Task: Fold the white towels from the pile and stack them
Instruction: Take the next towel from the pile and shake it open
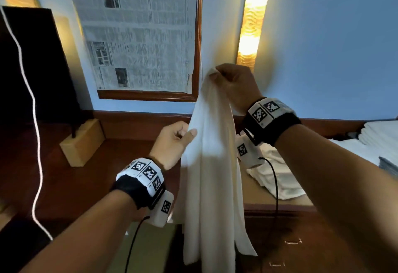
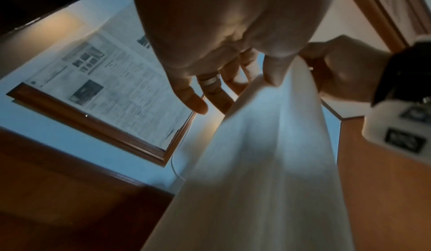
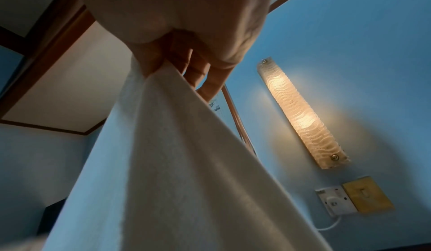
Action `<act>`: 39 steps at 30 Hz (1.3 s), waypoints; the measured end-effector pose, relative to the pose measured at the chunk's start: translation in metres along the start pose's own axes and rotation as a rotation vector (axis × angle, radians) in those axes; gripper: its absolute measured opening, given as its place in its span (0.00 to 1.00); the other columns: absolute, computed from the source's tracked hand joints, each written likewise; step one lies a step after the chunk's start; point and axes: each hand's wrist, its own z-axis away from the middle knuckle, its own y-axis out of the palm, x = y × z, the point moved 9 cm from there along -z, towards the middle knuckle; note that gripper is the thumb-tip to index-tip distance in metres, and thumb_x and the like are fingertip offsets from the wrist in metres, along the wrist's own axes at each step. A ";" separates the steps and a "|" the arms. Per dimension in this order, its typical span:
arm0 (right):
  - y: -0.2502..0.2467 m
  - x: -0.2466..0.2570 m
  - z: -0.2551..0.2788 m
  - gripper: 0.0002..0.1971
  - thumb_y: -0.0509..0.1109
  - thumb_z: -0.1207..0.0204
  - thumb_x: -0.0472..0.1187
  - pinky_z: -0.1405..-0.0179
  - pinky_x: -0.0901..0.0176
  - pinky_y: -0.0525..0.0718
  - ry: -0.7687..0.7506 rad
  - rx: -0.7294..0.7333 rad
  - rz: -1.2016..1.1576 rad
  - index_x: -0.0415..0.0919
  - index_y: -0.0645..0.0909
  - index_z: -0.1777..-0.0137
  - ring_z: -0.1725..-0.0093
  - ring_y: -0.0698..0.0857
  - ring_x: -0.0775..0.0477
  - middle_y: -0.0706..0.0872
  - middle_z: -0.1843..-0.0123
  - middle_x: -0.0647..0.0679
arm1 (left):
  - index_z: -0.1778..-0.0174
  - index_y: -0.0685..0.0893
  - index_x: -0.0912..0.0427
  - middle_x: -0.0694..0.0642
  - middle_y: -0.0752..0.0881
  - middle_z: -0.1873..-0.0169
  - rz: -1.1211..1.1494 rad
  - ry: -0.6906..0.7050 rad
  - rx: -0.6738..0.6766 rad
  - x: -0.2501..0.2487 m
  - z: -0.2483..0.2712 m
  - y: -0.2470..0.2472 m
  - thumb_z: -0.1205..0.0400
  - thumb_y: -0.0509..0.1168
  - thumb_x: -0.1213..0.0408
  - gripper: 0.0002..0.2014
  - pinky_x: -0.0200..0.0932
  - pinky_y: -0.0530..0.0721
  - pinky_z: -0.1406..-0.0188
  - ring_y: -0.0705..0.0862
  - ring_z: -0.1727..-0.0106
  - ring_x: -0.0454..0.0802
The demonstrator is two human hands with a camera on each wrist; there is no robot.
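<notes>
Towel (image 1: 212,165), white: hanging mid-scene, corner pinched in my right hand (image 1: 234,85); left hand (image 1: 172,141) thumb nipping its left edge. Risk: light pinch slips, cloth drops floorward.

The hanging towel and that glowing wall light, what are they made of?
The towel looks like soft white cotton cloth, matte and slightly fuzzy: it drapes in loose folds from the right hand, and its surface shows a fine nap in the right wrist view. The wall light seems to be rippled glass or plastic, translucent, glowing warm through a wavy texture; which one, I cannot tell.
</notes>
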 end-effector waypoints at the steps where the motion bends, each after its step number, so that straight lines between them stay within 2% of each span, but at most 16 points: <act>1: -0.009 -0.001 -0.001 0.08 0.69 0.18 0.39 0.57 0.64 0.79 0.002 -0.021 0.016 0.49 0.87 0.56 0.64 0.82 0.64 0.86 0.63 0.61 | 0.68 0.69 0.67 0.56 0.68 0.74 0.004 -0.021 0.019 0.009 0.005 0.011 0.14 0.67 0.65 0.20 0.42 0.67 0.68 0.67 0.71 0.49; 3: -0.026 -0.004 -0.001 0.08 0.68 0.18 0.41 0.56 0.61 0.80 0.007 -0.064 0.067 0.45 0.89 0.53 0.62 0.82 0.59 0.86 0.62 0.58 | 0.64 0.77 0.68 0.53 0.75 0.72 0.036 -0.063 0.071 0.029 0.017 0.039 0.14 0.68 0.59 0.18 0.42 0.71 0.68 0.73 0.70 0.44; 5: -0.043 -0.008 0.000 0.10 0.67 0.17 0.43 0.54 0.58 0.80 0.011 -0.096 0.118 0.42 0.90 0.53 0.61 0.81 0.56 0.85 0.63 0.58 | 0.57 0.85 0.67 0.55 0.85 0.66 0.106 -0.143 0.111 0.056 0.031 0.066 0.20 0.70 0.44 0.24 0.45 0.76 0.64 0.80 0.65 0.46; 8: -0.064 -0.024 0.006 0.12 0.67 0.17 0.45 0.53 0.52 0.83 0.040 -0.111 0.148 0.40 0.89 0.55 0.59 0.83 0.51 0.88 0.61 0.50 | 0.57 0.87 0.64 0.56 0.87 0.64 0.153 -0.247 0.161 0.082 0.043 0.096 0.30 0.71 0.32 0.33 0.49 0.79 0.62 0.82 0.63 0.50; 11: -0.083 -0.043 0.015 0.14 0.67 0.18 0.48 0.49 0.43 0.84 0.073 -0.100 0.191 0.40 0.90 0.54 0.55 0.86 0.42 0.90 0.57 0.43 | 0.67 0.82 0.60 0.46 0.80 0.72 0.049 -0.188 0.059 0.079 0.028 0.091 0.26 0.67 0.39 0.23 0.45 0.70 0.66 0.74 0.68 0.44; 14: -0.086 -0.064 0.030 0.10 0.70 0.18 0.45 0.43 0.46 0.84 0.151 -0.001 0.182 0.40 0.91 0.50 0.52 0.86 0.49 0.90 0.53 0.43 | 0.66 0.84 0.56 0.45 0.83 0.71 -0.077 -0.175 -0.003 0.066 0.002 0.077 0.24 0.64 0.50 0.13 0.45 0.75 0.64 0.77 0.68 0.43; 17: -0.051 -0.079 0.056 0.06 0.75 0.22 0.37 0.37 0.52 0.82 0.170 0.288 0.127 0.37 0.91 0.49 0.48 0.85 0.54 0.89 0.49 0.47 | 0.70 0.82 0.58 0.48 0.79 0.75 -0.176 -0.152 0.070 0.045 -0.021 0.081 0.21 0.65 0.57 0.13 0.45 0.72 0.66 0.74 0.71 0.45; 20: -0.005 -0.100 0.099 0.07 0.77 0.25 0.36 0.41 0.70 0.76 0.243 0.633 0.189 0.37 0.92 0.48 0.42 0.84 0.58 0.87 0.37 0.51 | 0.74 0.83 0.52 0.43 0.78 0.78 -0.207 -0.119 0.081 0.024 -0.038 0.084 0.18 0.66 0.68 0.17 0.41 0.71 0.69 0.74 0.74 0.41; 24: 0.033 -0.098 0.128 0.06 0.78 0.25 0.35 0.50 0.68 0.79 0.093 0.789 0.194 0.38 0.92 0.50 0.51 0.85 0.53 0.89 0.47 0.47 | 0.73 0.84 0.57 0.42 0.82 0.76 -0.181 -0.101 0.018 0.012 -0.045 0.078 0.22 0.66 0.69 0.12 0.41 0.77 0.64 0.79 0.70 0.41; 28: 0.044 -0.105 0.116 0.07 0.75 0.31 0.48 0.48 0.51 0.82 0.129 0.699 0.224 0.46 0.90 0.63 0.53 0.84 0.45 0.87 0.55 0.43 | 0.68 0.87 0.55 0.53 0.89 0.69 -0.124 -0.063 -0.045 0.007 -0.036 0.067 0.22 0.69 0.66 0.09 0.47 0.83 0.60 0.83 0.65 0.44; 30: 0.044 -0.108 0.101 0.11 0.72 0.32 0.51 0.45 0.47 0.80 0.141 0.600 0.247 0.45 0.89 0.62 0.51 0.83 0.42 0.86 0.54 0.41 | 0.61 0.89 0.57 0.60 0.89 0.63 -0.090 -0.037 -0.107 0.013 -0.025 0.053 0.20 0.68 0.65 0.06 0.51 0.84 0.58 0.84 0.62 0.46; 31: 0.042 -0.108 0.093 0.09 0.73 0.30 0.50 0.45 0.46 0.80 0.152 0.542 0.255 0.45 0.90 0.60 0.51 0.82 0.42 0.85 0.54 0.42 | 0.57 0.89 0.56 0.58 0.90 0.62 -0.099 -0.028 -0.133 0.018 -0.018 0.045 0.21 0.67 0.63 0.06 0.51 0.84 0.57 0.85 0.60 0.48; 33: 0.039 -0.101 0.077 0.05 0.75 0.24 0.45 0.47 0.48 0.77 0.152 0.426 0.259 0.45 0.89 0.58 0.52 0.81 0.42 0.82 0.56 0.45 | 0.54 0.87 0.49 0.49 0.89 0.62 -0.179 -0.088 -0.181 0.038 0.002 0.030 0.24 0.64 0.59 0.08 0.50 0.85 0.57 0.87 0.60 0.50; 36: 0.041 -0.083 0.053 0.05 0.74 0.22 0.44 0.51 0.59 0.70 0.141 0.301 0.272 0.44 0.89 0.54 0.50 0.80 0.47 0.82 0.55 0.50 | 0.59 0.83 0.48 0.47 0.85 0.69 -0.382 -0.216 -0.222 0.071 0.034 0.012 0.30 0.62 0.55 0.07 0.52 0.84 0.66 0.83 0.67 0.51; 37: 0.041 -0.079 0.045 0.04 0.75 0.22 0.44 0.51 0.61 0.70 0.151 0.258 0.253 0.47 0.89 0.57 0.50 0.81 0.48 0.84 0.54 0.50 | 0.62 0.81 0.51 0.48 0.84 0.71 -0.417 -0.236 -0.217 0.079 0.042 0.009 0.31 0.61 0.56 0.06 0.53 0.83 0.67 0.82 0.68 0.51; 39: 0.039 -0.069 0.030 0.16 0.75 0.24 0.43 0.55 0.62 0.70 0.170 0.180 0.172 0.56 0.80 0.72 0.58 0.80 0.50 0.82 0.63 0.52 | 0.65 0.78 0.55 0.50 0.82 0.73 -0.449 -0.288 -0.169 0.098 0.053 0.009 0.31 0.62 0.58 0.05 0.54 0.81 0.67 0.81 0.67 0.54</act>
